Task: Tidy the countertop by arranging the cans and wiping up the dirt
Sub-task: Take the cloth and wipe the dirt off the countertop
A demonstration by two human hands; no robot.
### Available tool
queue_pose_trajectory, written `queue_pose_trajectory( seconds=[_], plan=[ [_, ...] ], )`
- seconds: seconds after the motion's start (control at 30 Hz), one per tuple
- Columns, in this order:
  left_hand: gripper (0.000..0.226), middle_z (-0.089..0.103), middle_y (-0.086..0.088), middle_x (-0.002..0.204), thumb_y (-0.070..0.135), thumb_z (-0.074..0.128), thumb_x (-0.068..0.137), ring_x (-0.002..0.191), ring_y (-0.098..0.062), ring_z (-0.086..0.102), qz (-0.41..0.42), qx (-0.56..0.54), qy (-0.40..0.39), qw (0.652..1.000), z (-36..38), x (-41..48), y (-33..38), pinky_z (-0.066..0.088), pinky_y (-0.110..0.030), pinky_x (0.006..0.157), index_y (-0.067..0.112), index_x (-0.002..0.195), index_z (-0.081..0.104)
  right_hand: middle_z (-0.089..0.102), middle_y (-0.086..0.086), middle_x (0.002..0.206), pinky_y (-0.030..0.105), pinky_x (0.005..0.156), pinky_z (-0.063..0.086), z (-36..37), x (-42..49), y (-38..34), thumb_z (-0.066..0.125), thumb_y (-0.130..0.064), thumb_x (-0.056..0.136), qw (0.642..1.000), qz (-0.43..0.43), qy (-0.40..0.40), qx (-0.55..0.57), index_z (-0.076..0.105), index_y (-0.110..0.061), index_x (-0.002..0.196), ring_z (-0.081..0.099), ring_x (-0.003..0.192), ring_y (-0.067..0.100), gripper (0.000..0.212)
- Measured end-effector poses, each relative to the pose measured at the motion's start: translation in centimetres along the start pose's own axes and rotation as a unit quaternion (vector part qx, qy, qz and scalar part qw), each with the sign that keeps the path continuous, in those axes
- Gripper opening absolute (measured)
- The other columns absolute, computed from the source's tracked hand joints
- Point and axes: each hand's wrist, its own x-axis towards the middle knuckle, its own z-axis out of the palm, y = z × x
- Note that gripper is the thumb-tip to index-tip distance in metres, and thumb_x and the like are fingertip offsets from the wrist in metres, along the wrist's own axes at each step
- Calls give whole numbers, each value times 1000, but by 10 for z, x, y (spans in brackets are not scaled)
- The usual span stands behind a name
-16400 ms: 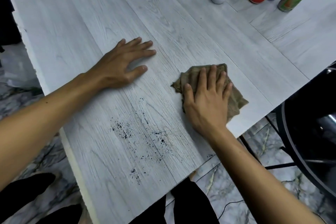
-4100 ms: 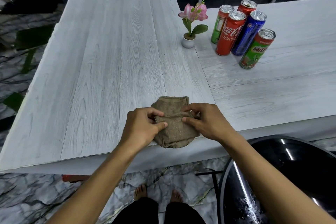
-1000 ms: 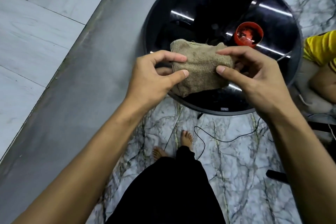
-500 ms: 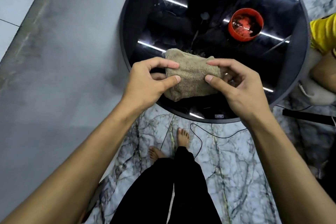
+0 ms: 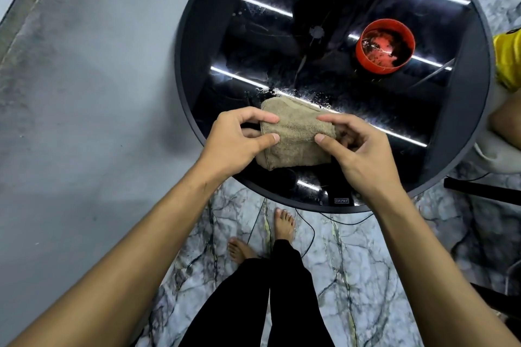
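I am pinching the folded brown terry cloth (image 5: 296,141) by its two ends, left hand (image 5: 234,146) and right hand (image 5: 361,158) curled round it. This is probably trapping wiped-up dirt inside, above the round black glass desk (image 5: 225,36) beneath my fingers.

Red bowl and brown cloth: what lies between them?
In the head view, only bare glossy tabletop, with light streaks, separates the cloth from the red bowl.

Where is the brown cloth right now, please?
The brown cloth is mid-frame in the head view, pinched between left hand and right hand over the round table, at its near edge.
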Motion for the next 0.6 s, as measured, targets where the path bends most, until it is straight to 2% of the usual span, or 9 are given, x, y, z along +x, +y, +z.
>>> queue_pose_trajectory(
  seconds=[0.13,0.2,0.3,0.4,0.47,0.53,0.6],
  plan=[
    [25,69,1,121,17,86,83,90,-14,76,-15,28,4,999,2,2,-4,62,-39,89,28,104,78,53,-24,65,15,61,38,4,5,10,81,-21,87,999,18,3,-26,76,-32,109,41,62,3,25],
    [23,69,5,116,23,87,82,89,-10,75,-7,56,19,998,3,2,-5,62,-35,88,33,101,78,53,-26,65,13,61,38,5,5,11,80,-23,88,999,24,6,-45,76,-33,109,43,61,0,24],
    [21,68,12,110,31,86,81,91,-2,69,19,122,42,991,4,1,-4,60,-29,86,38,99,78,61,-23,81,10,68,38,4,4,8,80,-27,87,996,21,17,-85,76,-35,111,51,68,-6,26],
    [23,62,12,109,30,84,83,98,-7,62,65,168,62,982,7,-4,-5,58,-34,87,34,104,76,58,-11,101,17,82,40,0,1,2,80,-38,86,987,-10,32,-159,75,-39,114,53,92,-2,29],
    [27,55,14,113,34,81,85,104,-9,57,87,187,79,975,7,-9,-5,55,-36,93,34,112,74,54,-9,108,20,90,39,-3,-1,-1,76,-46,87,976,-33,40,-214,74,-36,117,50,108,10,32],
    [32,52,14,121,38,76,88,115,-10,54,110,220,95,965,7,-13,-5,50,-38,102,33,119,70,53,-8,114,22,95,40,-6,-2,-5,71,-51,89,963,-60,38,-260,71,-30,123,45,113,15,40],
    [35,51,13,131,37,73,90,126,-10,49,138,249,102,953,6,-18,-4,44,-37,108,31,125,67,55,-7,122,35,101,44,-9,0,-9,64,-52,92,950,-86,15,-300,69,-24,127,45,117,17,46]
  ],
)
